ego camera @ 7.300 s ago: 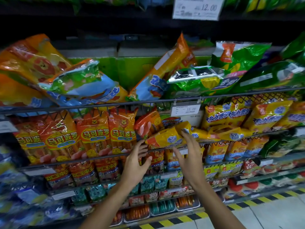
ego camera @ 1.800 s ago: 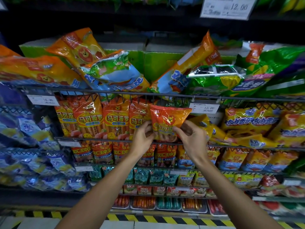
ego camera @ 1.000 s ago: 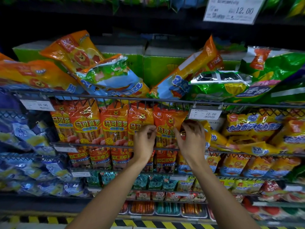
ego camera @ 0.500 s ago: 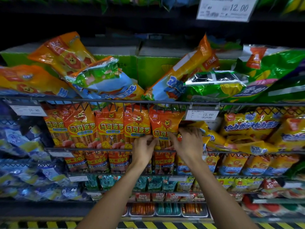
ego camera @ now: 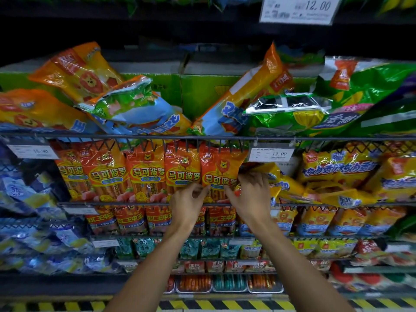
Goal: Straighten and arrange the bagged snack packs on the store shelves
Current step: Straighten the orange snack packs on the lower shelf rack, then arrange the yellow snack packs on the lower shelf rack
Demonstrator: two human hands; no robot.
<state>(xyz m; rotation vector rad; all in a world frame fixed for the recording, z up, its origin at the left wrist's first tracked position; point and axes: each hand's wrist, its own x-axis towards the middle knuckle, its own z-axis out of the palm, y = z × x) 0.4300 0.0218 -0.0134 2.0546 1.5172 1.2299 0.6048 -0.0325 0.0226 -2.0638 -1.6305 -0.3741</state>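
Observation:
An orange sausage snack pack [ego camera: 221, 165] stands upright at the right end of a row of matching orange packs [ego camera: 144, 172] on the second wire shelf [ego camera: 135, 203]. My left hand [ego camera: 188, 200] pinches the pack's lower left edge. At the lower right edge, the curled fingers of my right hand [ego camera: 251, 194] grip the pack. Just right of it, yellow snack packs [ego camera: 290, 188] lie tumbled on their sides.
Large orange, blue and green bags [ego camera: 139, 109] lean untidily on the upper shelf in front of green cartons [ego camera: 198, 91]. Price tags [ego camera: 271, 154] hang from the upper rail. Blue packs [ego camera: 24, 194] fill the left; smaller packs line the lower shelves. A striped floor edge [ego camera: 225, 305] runs below.
The orange pack went from being held out in front of the shelf into the row, upright. Both hands slid down from its upper part to its lower edges.

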